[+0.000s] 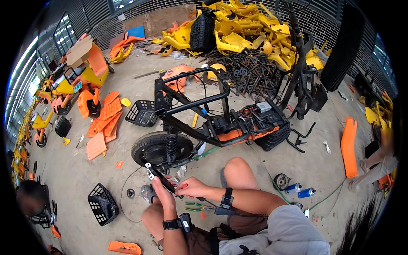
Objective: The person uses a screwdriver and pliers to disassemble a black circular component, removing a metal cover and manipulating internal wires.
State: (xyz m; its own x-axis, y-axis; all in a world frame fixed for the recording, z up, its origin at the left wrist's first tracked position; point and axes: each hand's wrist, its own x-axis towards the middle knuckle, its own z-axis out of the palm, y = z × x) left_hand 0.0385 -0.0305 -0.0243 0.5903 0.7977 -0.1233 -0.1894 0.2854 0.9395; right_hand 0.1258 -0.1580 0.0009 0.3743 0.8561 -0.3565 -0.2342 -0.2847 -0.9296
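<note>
The left hand (165, 196) clasps a long black silver-ended part (164, 178), likely stiff, best held midway, the right hand (195, 188) a red handle (185, 185).

The right hand (194, 188) curls beside the upright left hand (164, 192).

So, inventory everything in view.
stripped scooter: one, black and orange, centre
body panels: many, yellow, back heap
metal parts: many, dark, behind scooter
baskets: at least two, black, left floor
parked scooters: several, yellow-orange, far left
flat panels: several, orange, left floor
cans: two, blue, right
pliers: at least one, green, lower centre
other people: two, partly seen, side edges
long part: one, black-silver, left hand
tool: one, red-handled, right hand
left hand: one, bare, centre
right hand: one, bare, centre
</note>
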